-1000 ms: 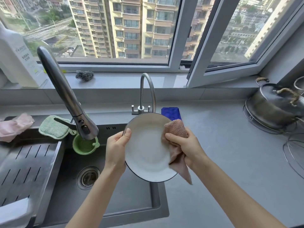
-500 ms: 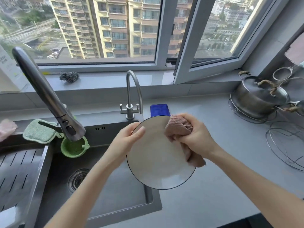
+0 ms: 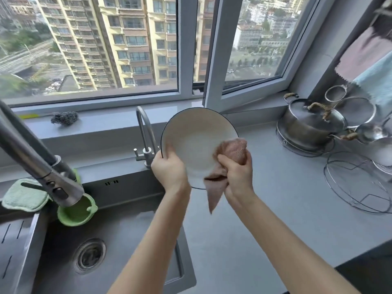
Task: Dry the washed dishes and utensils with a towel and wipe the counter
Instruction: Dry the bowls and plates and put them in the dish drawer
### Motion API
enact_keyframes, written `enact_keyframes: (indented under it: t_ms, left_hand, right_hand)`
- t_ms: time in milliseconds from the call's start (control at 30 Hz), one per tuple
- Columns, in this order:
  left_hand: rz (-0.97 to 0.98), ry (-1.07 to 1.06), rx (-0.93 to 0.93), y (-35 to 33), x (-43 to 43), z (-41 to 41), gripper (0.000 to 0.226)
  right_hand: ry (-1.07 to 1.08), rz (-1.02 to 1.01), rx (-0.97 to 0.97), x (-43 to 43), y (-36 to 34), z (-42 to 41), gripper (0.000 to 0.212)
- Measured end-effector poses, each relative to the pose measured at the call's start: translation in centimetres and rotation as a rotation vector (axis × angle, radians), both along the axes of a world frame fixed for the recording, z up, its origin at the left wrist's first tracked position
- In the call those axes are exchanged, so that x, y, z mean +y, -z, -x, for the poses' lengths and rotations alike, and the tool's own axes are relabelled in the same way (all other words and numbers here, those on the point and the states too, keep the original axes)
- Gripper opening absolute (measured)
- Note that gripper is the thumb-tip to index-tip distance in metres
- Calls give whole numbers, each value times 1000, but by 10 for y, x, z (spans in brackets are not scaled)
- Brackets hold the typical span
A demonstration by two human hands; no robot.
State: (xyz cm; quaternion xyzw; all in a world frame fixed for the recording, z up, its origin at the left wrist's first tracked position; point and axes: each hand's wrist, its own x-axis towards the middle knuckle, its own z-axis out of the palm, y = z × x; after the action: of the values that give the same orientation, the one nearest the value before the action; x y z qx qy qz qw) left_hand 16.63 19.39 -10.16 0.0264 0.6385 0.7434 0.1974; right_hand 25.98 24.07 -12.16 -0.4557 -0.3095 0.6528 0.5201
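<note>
A white plate (image 3: 194, 141) with a dark rim is held nearly upright above the counter, just right of the sink. My left hand (image 3: 168, 171) grips its lower left edge. My right hand (image 3: 238, 172) holds a bunched pinkish-brown towel (image 3: 230, 151) against the plate's lower right face, with a loose corner of the cloth hanging below. The grey counter (image 3: 265, 219) spreads out under and to the right of both hands.
A steel sink (image 3: 118, 234) with a drain lies lower left, a big pull-down faucet (image 3: 38, 164) and a small tap (image 3: 145, 132) beside it. A green cup (image 3: 76, 213), green cloth (image 3: 23, 197), steel pot (image 3: 307, 124), strainers and wire racks (image 3: 358, 183) stand around.
The plate has tipped from facing up to nearly upright and risen. My left hand shifted to its lower left edge; my right hand with the towel slid down to the lower right.
</note>
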Motion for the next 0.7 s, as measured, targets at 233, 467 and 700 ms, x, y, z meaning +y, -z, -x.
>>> enact_keyframes:
  t_ms: [233, 467, 700]
  left_hand:
    - [-40, 373, -138, 46, -8, -5, 28]
    - [270, 1052, 434, 14, 12, 37, 9]
    - [296, 589, 264, 30, 22, 24, 26]
  right_hand:
    - [7, -37, -252, 20, 5, -23, 48]
    - [-686, -307, -645, 44, -25, -53, 54]
    - [-437, -123, -378, 54, -11, -49, 50]
